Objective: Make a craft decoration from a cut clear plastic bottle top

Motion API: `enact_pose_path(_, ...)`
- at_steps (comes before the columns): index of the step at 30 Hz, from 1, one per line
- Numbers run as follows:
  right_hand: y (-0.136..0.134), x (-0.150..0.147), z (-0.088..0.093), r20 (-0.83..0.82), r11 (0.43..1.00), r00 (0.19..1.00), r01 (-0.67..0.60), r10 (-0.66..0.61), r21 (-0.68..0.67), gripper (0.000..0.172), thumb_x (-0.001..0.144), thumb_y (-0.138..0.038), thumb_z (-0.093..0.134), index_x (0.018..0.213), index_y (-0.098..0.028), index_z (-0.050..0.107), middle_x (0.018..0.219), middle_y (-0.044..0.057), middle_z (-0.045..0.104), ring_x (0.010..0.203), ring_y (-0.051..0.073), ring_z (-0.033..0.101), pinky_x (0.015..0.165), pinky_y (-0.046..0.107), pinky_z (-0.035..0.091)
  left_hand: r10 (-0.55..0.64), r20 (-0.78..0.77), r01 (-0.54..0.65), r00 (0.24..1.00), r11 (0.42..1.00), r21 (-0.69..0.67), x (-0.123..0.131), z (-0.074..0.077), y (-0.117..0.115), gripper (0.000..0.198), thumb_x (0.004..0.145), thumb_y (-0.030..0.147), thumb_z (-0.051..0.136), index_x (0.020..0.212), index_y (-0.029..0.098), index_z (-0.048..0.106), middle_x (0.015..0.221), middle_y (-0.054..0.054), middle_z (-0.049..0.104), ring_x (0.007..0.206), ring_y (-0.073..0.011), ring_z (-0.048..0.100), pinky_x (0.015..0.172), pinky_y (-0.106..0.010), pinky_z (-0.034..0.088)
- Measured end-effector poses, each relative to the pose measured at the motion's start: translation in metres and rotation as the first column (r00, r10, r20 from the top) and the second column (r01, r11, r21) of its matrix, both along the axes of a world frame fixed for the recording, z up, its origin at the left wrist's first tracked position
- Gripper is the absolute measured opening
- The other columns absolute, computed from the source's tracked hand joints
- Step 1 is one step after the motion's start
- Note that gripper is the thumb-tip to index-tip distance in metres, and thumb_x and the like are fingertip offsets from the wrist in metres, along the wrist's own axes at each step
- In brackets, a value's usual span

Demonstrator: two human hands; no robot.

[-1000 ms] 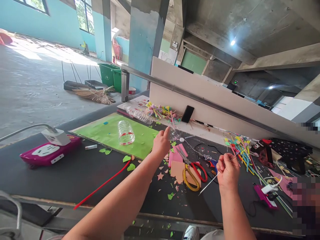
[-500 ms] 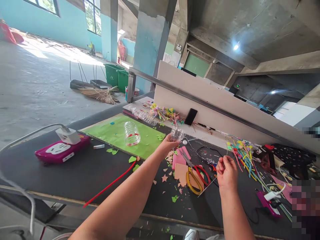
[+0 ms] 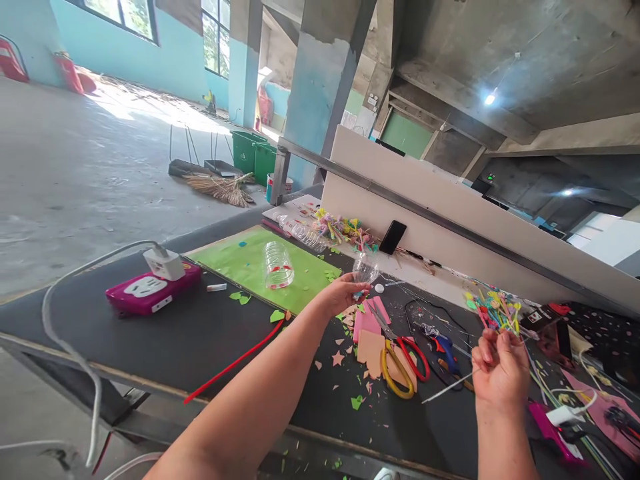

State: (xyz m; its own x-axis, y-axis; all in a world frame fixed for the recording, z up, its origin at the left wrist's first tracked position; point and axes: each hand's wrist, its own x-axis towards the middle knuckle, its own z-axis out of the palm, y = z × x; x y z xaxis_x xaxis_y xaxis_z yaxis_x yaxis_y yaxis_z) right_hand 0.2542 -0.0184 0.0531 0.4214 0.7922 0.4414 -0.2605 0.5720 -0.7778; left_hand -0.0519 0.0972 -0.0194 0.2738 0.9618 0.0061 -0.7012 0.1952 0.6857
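Note:
My left hand (image 3: 346, 293) grips a cut piece of clear plastic bottle (image 3: 366, 268), above the far edge of the paper scraps. A bit of blue shows under its fingers; what it is I cannot make out. My right hand (image 3: 500, 365) is raised palm up over the right side, fingers curled into a pinch. A thin whitish stick (image 3: 447, 389) seems to run out from its left edge. Between the hands lie scissors (image 3: 400, 360) with red and yellow handles, on pink and peach paper pieces (image 3: 371, 349). A blue-handled tool (image 3: 447, 353) lies beside them.
Another clear bottle section (image 3: 279, 265) stands on green paper (image 3: 240, 263). A purple power strip (image 3: 150, 290) with a white plug, a red pipe cleaner (image 3: 235, 363) and a leaning phone (image 3: 393, 237) are on the dark table (image 3: 165, 350). Colourful pipe-cleaner pieces (image 3: 495, 310) lie right.
My right hand has moved to the right, away from the scissors, and the thin stick has shifted with it. My left hand still holds the bottle piece. The view has turned slightly left.

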Motion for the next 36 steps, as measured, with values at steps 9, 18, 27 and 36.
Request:
enact_pose_path(9, -0.006, -0.053, -0.013, -0.008, 0.976, 0.989, -0.145, 0.146, -0.164, 0.024, 0.074, -0.028, 0.078, 0.095, -0.023, 0.066, 0.086, 0.000, 0.070, 0.041, 0.001, 0.032, 0.035, 0.015, 0.021, -0.288, 0.020, 0.285, 0.958, 0.955, 0.081, 0.026, 0.015, -0.028, 0.046, 0.070, 0.014, 0.082, 0.112, 0.013, 0.062, 0.094, -0.009, 0.070, 0.087, -0.0217, 0.070, 0.088, -0.038, 0.052)
enact_pose_path(18, -0.003, -0.107, -0.046, -0.128, 0.895, 0.939, -0.344, 0.320, -0.285, 0.027, 0.077, -0.033, 0.078, 0.096, -0.024, 0.061, 0.076, -0.009, 0.053, 0.042, 0.000, 0.026, 0.035, 0.013, 0.020, -0.266, -0.055, 0.271, 0.962, 0.925, 0.266, 0.065, 0.021, -0.058, 0.036, 0.072, 0.025, 0.083, 0.101, 0.015, 0.065, 0.098, -0.006, 0.070, 0.092, -0.0159, 0.063, 0.085, -0.026, 0.044)
enact_pose_path(27, -0.006, -0.110, -0.048, -0.006, 0.933, 0.984, -0.170, 0.177, -0.316, 0.031, 0.075, -0.037, 0.079, 0.097, -0.024, 0.061, 0.080, -0.006, 0.058, 0.047, 0.002, 0.033, 0.040, 0.014, 0.026, -0.183, -0.146, 0.219, 0.972, 0.929, 0.298, 0.083, 0.014, -0.068, 0.032, 0.073, 0.031, 0.082, 0.095, 0.013, 0.067, 0.091, -0.005, 0.068, 0.085, -0.0160, 0.062, 0.083, -0.029, 0.045)
enact_pose_path(36, -0.010, -0.100, -0.043, 0.033, 0.954, 0.994, -0.093, 0.107, -0.284, 0.031, 0.074, -0.038, 0.078, 0.091, -0.022, 0.058, 0.078, -0.005, 0.060, 0.042, 0.001, 0.032, 0.037, 0.015, 0.025, -0.146, -0.256, 0.223, 0.955, 0.927, 0.302, 0.068, 0.017, -0.057, 0.028, 0.073, 0.029, 0.082, 0.095, 0.014, 0.072, 0.085, -0.003, 0.069, 0.071, -0.0102, 0.058, 0.070, -0.022, 0.044)
